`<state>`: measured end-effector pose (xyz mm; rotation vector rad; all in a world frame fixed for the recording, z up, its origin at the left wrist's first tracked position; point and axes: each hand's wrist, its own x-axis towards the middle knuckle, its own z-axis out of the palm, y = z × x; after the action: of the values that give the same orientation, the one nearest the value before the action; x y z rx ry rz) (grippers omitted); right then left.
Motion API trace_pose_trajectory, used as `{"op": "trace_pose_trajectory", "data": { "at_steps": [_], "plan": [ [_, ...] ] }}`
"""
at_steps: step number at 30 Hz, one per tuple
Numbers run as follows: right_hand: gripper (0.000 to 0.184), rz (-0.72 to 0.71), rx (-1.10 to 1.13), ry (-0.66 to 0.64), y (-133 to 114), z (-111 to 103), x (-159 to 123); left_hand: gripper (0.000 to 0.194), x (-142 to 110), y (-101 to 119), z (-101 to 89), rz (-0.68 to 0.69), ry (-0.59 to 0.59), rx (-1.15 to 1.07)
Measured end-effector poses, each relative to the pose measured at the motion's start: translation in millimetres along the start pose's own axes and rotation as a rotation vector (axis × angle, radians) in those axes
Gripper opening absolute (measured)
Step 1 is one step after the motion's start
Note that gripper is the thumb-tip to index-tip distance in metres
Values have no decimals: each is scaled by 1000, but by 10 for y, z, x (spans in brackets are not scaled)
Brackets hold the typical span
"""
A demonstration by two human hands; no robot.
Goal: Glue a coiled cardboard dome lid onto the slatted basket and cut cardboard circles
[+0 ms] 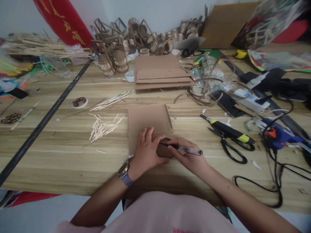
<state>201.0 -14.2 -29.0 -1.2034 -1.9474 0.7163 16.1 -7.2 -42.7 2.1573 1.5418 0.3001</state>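
Observation:
A brown cardboard piece (148, 117) lies flat in front of me. My left hand (145, 153) rests over its near part, thumb and forefinger curved around a thin round ring (168, 138) and holding it down. Brown cardboard shows inside the ring. In my right hand (188, 157) is a pen (190, 150) with a clear barrel, gripped near the front. Its dark tip points left inside the ring, close to my left forefinger; whether it touches the cardboard I cannot tell.
Short sticks (103, 127) lie left of the cardboard. Scissors (234, 150), a utility knife (230, 131) and a blue glue gun (279, 134) with its cable lie right. Stacked cardboard (157, 69) and small slatted baskets (120, 61) stand behind. A white lid (84, 103) holds brown pieces.

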Motion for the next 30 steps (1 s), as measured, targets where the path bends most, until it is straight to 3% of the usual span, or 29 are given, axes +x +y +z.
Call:
{"op": "trace_pose_trajectory", "data": {
  "at_steps": [7, 11, 14, 17, 22, 26, 30],
  "plan": [
    [9, -12, -1, -61, -64, -3, -76, 80, -5, -13, 8, 9, 7, -17],
    [14, 100, 60, -146, -72, -97, -98, 83, -1, -7, 6, 3, -5, -5],
    [15, 191, 86, -96, -47, -130, -47, 86, -1, 6, -12, 0, -9, -8],
    [14, 159, 101, -35, -14, -79, 18, 87, 0, 16, -32, -1, -25, -6],
    [13, 110, 117, -45, -14, 14, 48, 86, 6, 20, -43, -12, -33, 1],
    [15, 190, 173, -123, -47, -40, 32, 86, 10, 12, -31, -11, -27, 5],
    [24, 326, 200, -295, -45, -175, 97, 87, 8, 8, -18, -10, -21, 5]
  ]
}}
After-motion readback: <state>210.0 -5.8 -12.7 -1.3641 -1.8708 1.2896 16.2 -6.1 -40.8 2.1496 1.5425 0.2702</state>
